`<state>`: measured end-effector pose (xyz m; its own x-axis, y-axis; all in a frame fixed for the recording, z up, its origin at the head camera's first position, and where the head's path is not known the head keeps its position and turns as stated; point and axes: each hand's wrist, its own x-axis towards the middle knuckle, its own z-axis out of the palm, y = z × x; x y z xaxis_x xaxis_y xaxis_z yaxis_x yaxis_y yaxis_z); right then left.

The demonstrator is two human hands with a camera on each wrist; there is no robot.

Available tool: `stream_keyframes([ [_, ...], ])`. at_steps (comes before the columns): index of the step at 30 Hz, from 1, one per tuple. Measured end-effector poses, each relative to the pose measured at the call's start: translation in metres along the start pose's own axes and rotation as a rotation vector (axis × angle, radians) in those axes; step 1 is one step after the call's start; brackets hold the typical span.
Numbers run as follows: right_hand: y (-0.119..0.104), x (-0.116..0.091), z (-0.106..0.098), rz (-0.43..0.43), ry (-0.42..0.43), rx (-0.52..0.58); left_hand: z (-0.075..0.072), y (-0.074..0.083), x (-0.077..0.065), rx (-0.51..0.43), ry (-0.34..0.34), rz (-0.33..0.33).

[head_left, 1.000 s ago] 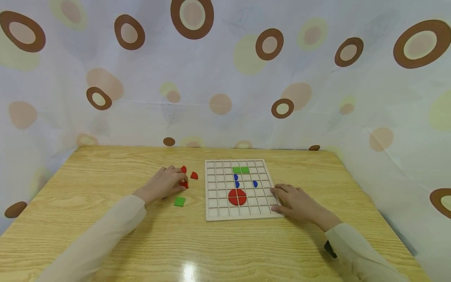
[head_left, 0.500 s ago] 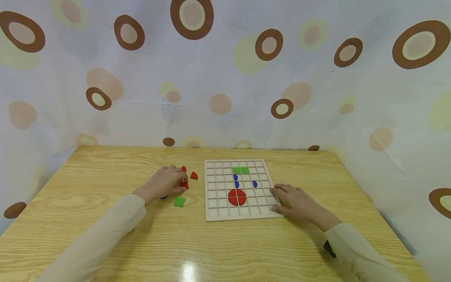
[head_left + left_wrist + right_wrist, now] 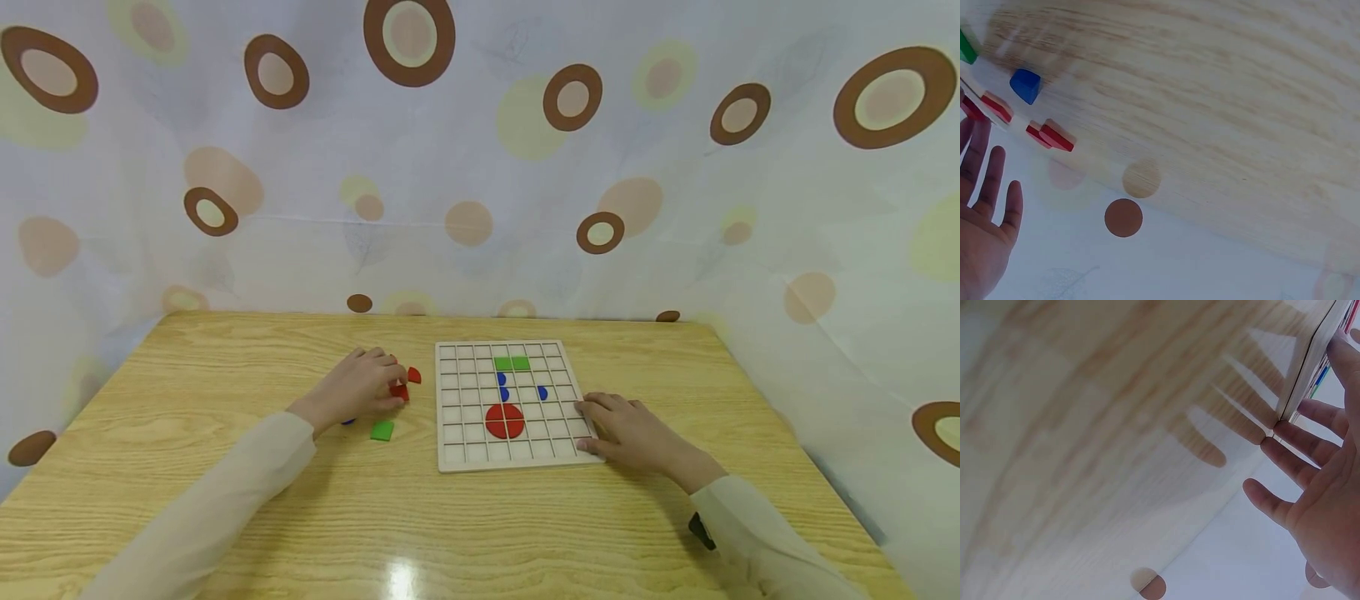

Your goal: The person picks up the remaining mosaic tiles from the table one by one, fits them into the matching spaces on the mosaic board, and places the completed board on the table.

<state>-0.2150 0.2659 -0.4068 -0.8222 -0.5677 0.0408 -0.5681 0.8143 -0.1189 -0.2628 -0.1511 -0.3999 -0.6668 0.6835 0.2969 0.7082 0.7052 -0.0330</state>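
My left hand point(image 3: 356, 387) is left of the white grid board point(image 3: 453, 454), pinching a red quarter-circle tile point(image 3: 401, 392) between thumb and fingertips. The same tile point(image 3: 972, 109) shows at the fingertips in the left wrist view. A second red tile point(image 3: 415, 375) lies just beyond the fingers. Nearer me are a green square tile point(image 3: 382, 430) and a blue tile point(image 3: 348, 421), the latter partly hidden by the wrist. My right hand point(image 3: 633, 429) rests at the board's right edge, its fingertips touching the rim with fingers spread, as the right wrist view also shows.
On the board are two green tiles point(image 3: 512, 363), several blue half-round tiles point(image 3: 505, 394) and red quarter tiles point(image 3: 497, 413) forming a disc. More red tiles point(image 3: 1054, 136) lie past the left hand. A patterned cloth point(image 3: 465, 150) hangs behind the wooden table point(image 3: 450, 533).
My left hand has shifted slightly right and away from me, the red quarter-circle tile at its fingertips moving with it. More of the blue tile shows behind the wrist. The right hand stays put.
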Motion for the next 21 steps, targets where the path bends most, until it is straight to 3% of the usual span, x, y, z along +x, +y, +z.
stream_keyframes([
  [12,0.000,0.000,0.000,-0.001,0.002,-0.022,-0.008,0.013,0.015,-0.026,0.028,0.103],
  [21,-0.001,-0.001,-0.001,-0.001,-0.003,-0.019,-0.012,0.031,0.028,-0.032,0.011,0.140],
])
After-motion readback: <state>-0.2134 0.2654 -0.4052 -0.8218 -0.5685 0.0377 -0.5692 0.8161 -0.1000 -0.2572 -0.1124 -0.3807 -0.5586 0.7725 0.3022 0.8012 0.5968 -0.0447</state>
